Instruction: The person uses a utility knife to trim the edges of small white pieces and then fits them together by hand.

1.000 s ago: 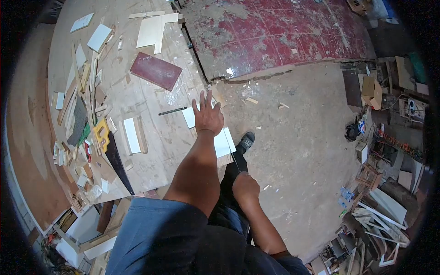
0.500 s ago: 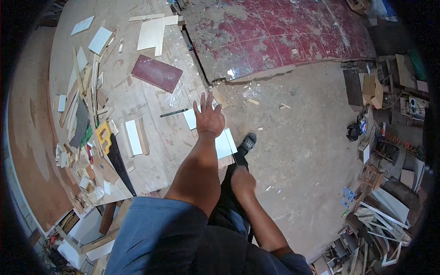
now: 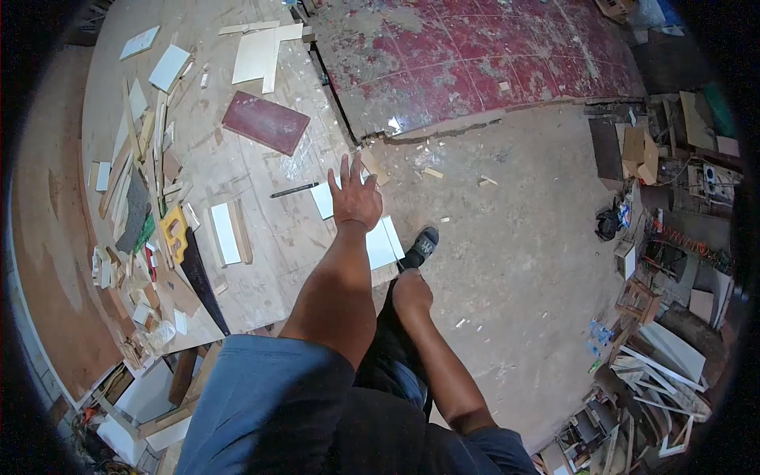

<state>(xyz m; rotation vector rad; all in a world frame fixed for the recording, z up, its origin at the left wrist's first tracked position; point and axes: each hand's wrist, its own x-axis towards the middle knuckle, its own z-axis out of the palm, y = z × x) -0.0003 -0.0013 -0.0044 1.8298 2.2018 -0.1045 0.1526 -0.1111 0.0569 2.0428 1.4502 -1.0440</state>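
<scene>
My left hand (image 3: 357, 202) lies palm down with its fingers spread across a white-faced board (image 3: 384, 244) at the table's right edge. Part of the board is hidden under that hand. My right hand (image 3: 412, 293) is closed in a fist just below the board's near corner, beyond the table edge. Whatever it grips is hidden; only a thin dark line shows between the fist and the board. A black pen (image 3: 294, 190) rests left of the board. Farther left lies a handsaw (image 3: 190, 261) with a yellow handle, next to a white piece and a wood strip (image 3: 240, 231).
The wooden table (image 3: 269, 289) carries a dark red block (image 3: 266, 123), pale plywood pieces (image 3: 257, 57) and a heap of wood scraps (image 3: 131, 206) along the left. My foot (image 3: 423, 244) stands on the concrete floor. Stacked frames (image 3: 661, 396) and boxes line the right side.
My right hand has moved up toward the board's corner. My left hand keeps its place on the board. The whole view has shifted slightly.
</scene>
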